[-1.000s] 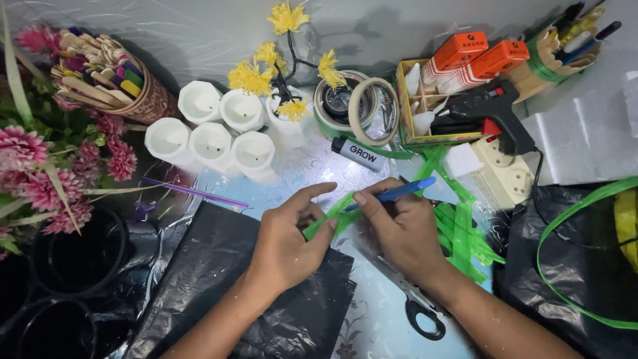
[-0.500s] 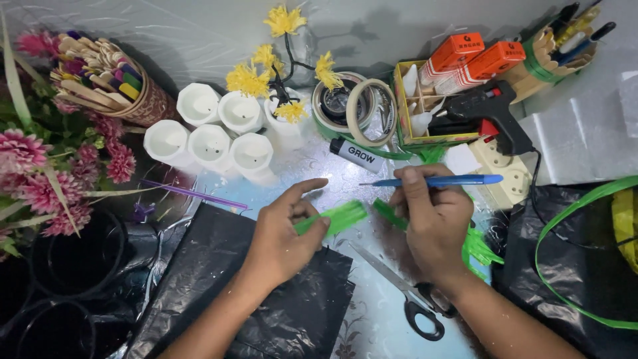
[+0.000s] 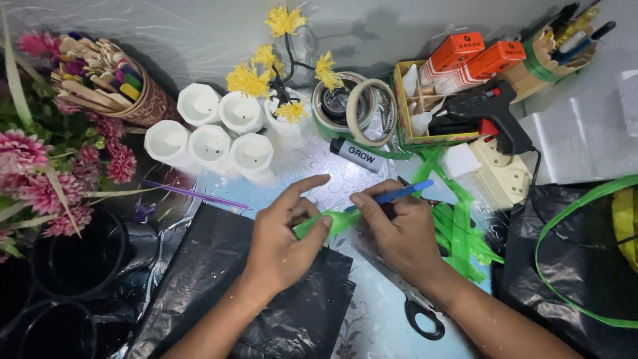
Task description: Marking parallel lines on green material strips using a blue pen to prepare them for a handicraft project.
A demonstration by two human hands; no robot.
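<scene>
The left hand (image 3: pixel 282 239) is pinching a green strip (image 3: pixel 325 223) between thumb and curled fingers, its index finger stretching out toward one o'clock. The right hand (image 3: pixel 399 233) is gripping a blue pen (image 3: pixel 392 195) between thumb and forefinger, the other fingers folding in beside them; the pen's shaft is slanting up toward two o'clock and its lower end is meeting the strip's right end. The strip is lying between the two hands, just above the pale patterned table cover (image 3: pixel 372 312).

At five o'clock from the right hand, black-handled scissors (image 3: pixel 415 309) are lying on the cover, partly under the wrist. At three o'clock, loose green tape strips (image 3: pixel 458 229) are crossing each other. At seven o'clock from the left hand, a black plastic sheet (image 3: pixel 292 312) is spreading out. At twelve o'clock, a black marker (image 3: pixel 355 154) is resting below two tape rolls (image 3: pixel 352 110). At eleven o'clock, five white cups (image 3: pixel 209 133) are clustering beside yellow artificial flowers (image 3: pixel 266 76). At one o'clock, a black glue gun (image 3: pixel 488 113) is leaning on a yellow box (image 3: pixel 405 133).
</scene>
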